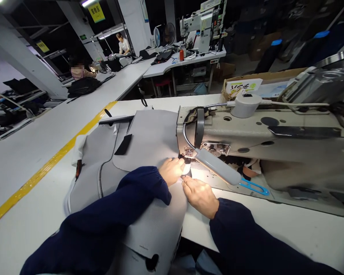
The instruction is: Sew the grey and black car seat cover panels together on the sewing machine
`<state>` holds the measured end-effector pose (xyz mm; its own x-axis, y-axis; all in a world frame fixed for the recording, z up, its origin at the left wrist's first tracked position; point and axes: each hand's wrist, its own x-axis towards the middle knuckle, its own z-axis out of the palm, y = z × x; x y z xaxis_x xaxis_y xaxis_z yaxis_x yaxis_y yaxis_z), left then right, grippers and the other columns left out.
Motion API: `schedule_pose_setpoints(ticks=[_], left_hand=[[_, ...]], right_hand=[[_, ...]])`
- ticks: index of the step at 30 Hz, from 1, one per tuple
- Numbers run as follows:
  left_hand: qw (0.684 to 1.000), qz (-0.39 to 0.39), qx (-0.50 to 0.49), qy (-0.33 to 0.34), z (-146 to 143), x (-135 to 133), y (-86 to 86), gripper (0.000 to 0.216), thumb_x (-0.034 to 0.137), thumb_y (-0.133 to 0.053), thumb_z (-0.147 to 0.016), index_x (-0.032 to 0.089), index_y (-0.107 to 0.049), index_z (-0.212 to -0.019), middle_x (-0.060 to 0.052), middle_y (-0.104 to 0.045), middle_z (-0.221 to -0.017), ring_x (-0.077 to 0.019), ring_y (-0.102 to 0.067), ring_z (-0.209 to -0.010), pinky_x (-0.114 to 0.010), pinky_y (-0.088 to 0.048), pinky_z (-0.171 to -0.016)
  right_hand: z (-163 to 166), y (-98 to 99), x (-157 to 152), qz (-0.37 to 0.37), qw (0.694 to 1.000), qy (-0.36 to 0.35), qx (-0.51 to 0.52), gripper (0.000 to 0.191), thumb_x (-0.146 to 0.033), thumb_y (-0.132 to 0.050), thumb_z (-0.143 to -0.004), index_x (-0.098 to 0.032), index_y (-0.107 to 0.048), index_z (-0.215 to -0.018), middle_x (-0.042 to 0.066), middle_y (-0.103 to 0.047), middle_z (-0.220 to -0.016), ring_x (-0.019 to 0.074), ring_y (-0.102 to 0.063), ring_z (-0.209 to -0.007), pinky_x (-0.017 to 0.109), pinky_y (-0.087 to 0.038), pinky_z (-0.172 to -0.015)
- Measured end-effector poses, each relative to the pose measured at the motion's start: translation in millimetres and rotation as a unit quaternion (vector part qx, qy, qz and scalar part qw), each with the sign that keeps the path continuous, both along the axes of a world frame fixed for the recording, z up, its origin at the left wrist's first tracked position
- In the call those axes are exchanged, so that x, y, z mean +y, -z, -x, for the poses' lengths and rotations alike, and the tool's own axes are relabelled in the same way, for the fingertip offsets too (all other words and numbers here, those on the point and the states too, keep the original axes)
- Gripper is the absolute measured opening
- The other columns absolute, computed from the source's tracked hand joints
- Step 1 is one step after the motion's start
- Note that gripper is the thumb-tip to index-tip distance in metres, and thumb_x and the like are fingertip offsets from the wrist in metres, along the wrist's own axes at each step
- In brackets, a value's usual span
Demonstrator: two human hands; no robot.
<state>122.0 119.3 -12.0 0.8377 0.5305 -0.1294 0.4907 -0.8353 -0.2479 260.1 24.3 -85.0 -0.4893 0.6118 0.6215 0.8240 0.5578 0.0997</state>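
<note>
A large grey fabric piece [151, 133] lies spread under the head of a sewing machine [218, 130] and drapes over the table's front edge. My left hand [172, 171] is closed on the fabric just in front of the lit needle area, its fingertips curled down. Close to its right, my right hand [200, 194] pinches the fabric edge between thumb and fingers. The needle and presser foot are partly hidden by my left hand and a grey lamp [218, 166]. A black patch [123, 144] sits on the fabric's left part.
A blue plastic tool [255, 186] lies on the machine bed to the right. Behind the machine stands a cardboard box [226, 89]. Yellow tape [57, 156] crosses the long table at left. Farther back are another sewing machine [203, 30] and two people at work.
</note>
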Motion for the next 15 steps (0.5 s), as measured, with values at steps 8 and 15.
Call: schedule_pose_setpoints(ticks=[8,15], left_hand=[[0.997,0.061,0.022,0.044,-4,15,-6.6,0.024,0.019,-0.042,-0.093,0.010,-0.062,-0.102,-0.012,-0.061,-0.104,-0.0236,-0.056,-0.096,-0.030,-0.046,-0.061],[0.996,0.088,-0.002,-0.018,-16,9,-7.5,0.024,0.016,-0.042,-0.090,0.010,-0.066,-0.092,-0.013,-0.064,-0.096,-0.0244,-0.060,-0.091,-0.032,-0.049,-0.067]], right_hand=[[-4,-2.8,18,0.027,0.999,0.013,0.024,0.025,-0.003,-0.044,-0.086,-0.007,-0.067,-0.097,0.016,-0.068,-0.106,0.0242,-0.064,-0.094,0.034,-0.050,-0.073],[-7,-9.5,27,0.058,0.997,0.027,0.033,0.024,-0.002,-0.044,-0.084,-0.013,-0.066,-0.082,0.011,-0.069,-0.092,0.0198,-0.063,-0.089,0.029,-0.049,-0.081]])
